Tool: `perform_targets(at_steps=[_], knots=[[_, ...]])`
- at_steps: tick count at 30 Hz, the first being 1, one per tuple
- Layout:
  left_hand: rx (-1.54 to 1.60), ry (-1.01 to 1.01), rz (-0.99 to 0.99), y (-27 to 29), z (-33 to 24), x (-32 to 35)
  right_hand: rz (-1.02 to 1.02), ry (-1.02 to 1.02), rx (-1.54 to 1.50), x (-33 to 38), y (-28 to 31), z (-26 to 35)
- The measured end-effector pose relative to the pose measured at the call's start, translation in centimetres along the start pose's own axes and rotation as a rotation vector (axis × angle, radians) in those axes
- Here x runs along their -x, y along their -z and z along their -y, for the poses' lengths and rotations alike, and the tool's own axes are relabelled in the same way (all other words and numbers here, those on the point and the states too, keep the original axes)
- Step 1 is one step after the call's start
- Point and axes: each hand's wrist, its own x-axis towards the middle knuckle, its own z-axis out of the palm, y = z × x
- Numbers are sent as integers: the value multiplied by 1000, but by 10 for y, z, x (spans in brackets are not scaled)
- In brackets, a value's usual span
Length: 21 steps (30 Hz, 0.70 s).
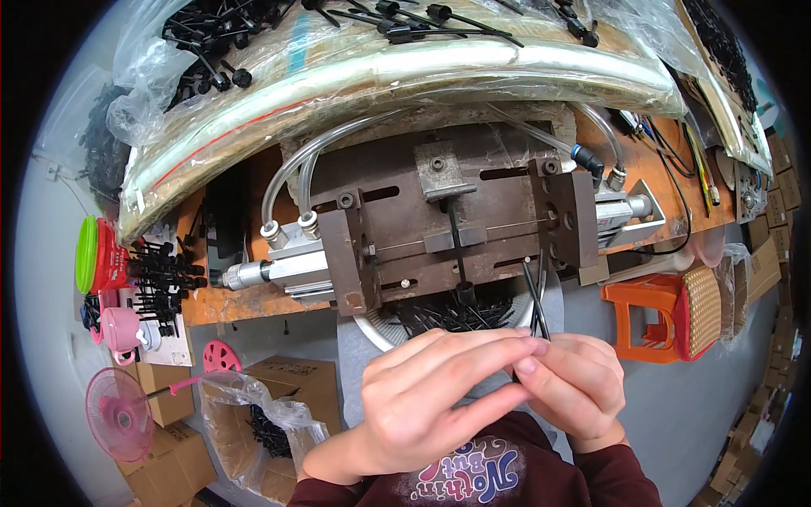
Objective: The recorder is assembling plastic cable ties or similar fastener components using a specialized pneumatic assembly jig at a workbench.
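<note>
In front of my chest my two hands meet. My right hand (579, 380) is closed in a pinch on a few thin black rods (536, 296), which stick up past the fingertips. My left hand (435, 393) reaches across with its fingertips against the right-hand fingers and the base of the rods; what its thumb and fingers pinch is hidden. Just beyond, a brown metal fixture (405, 173) holds one black rod (457, 237) upright in the view, its thicker black end toward me. Below the fixture a white-rimmed basin (372, 334) holds many black rods.
Pneumatic cylinders (296, 266) with clear hoses (283, 173) flank the fixture on an orange-brown bench (224, 304). Behind lies a plastic-wrapped tray edge (380, 72) with black parts. An orange stool (650, 313) stands right; a pink fan (122, 414) and an opened carton (291, 380) stand left.
</note>
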Motion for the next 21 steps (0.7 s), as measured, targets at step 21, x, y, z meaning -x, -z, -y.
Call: perform_targets(at_steps=[21], knots=[[-778,-19,79,-11,23,-3,-168,-216,-242,16,-5,-14]])
